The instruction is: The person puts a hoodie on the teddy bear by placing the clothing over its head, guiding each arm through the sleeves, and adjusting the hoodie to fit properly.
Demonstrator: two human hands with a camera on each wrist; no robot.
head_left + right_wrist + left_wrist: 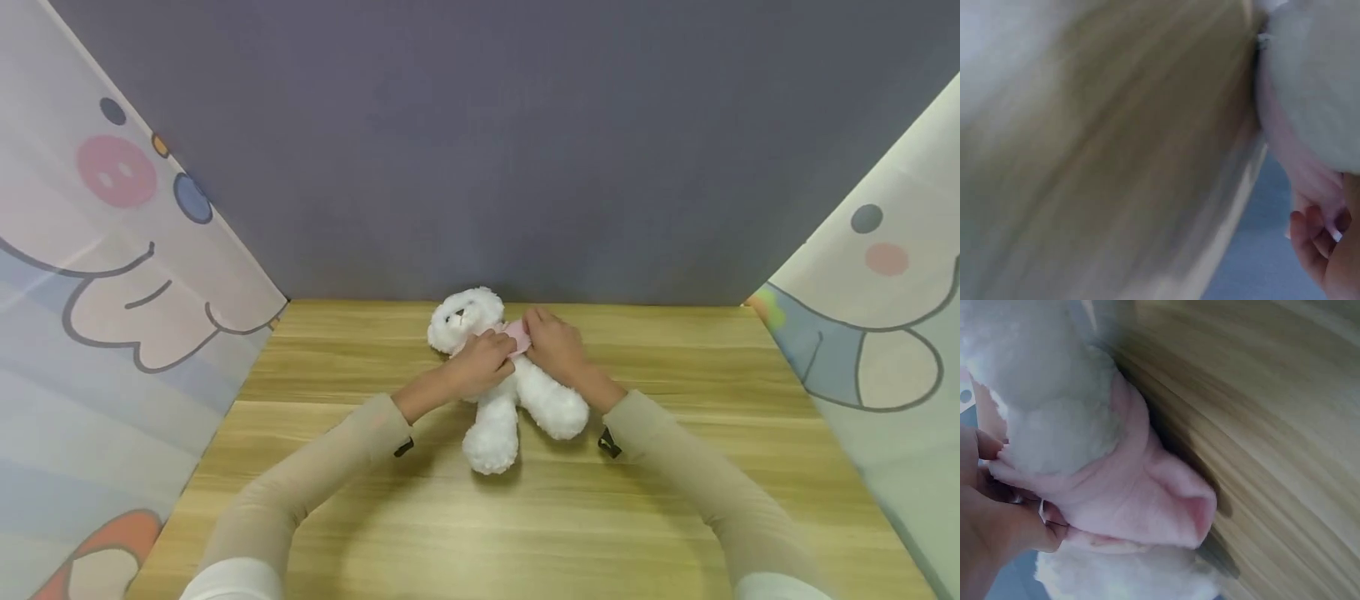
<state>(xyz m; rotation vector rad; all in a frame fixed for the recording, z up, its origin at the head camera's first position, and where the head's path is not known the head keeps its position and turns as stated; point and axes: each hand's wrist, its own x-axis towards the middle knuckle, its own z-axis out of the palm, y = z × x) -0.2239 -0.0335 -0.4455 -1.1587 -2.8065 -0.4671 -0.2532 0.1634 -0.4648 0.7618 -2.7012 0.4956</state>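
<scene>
A white plush teddy bear (492, 437) lies on its back on the table, its head to the upper left and legs toward the front. Around its upper body sits a small pink garment (517, 335), whose sleeve end hangs out in the left wrist view. My left hand (482, 364) pinches the edge of the pink cloth (1129, 503) between thumb and fingers, close below the bear's head. On the other side, my right hand (555, 343) grips the cloth too; curled fingers (1307, 244) hold it in the blurred right wrist view. The bear's arms are mostly hidden.
The wood-grain table (480, 533) ends at a grey panel (480, 150) just behind the bear. Cartoon-printed curtains (45, 333) flank it on both sides. A black strap piece (609, 443) hangs at my right sleeve, another (403, 447) at my left.
</scene>
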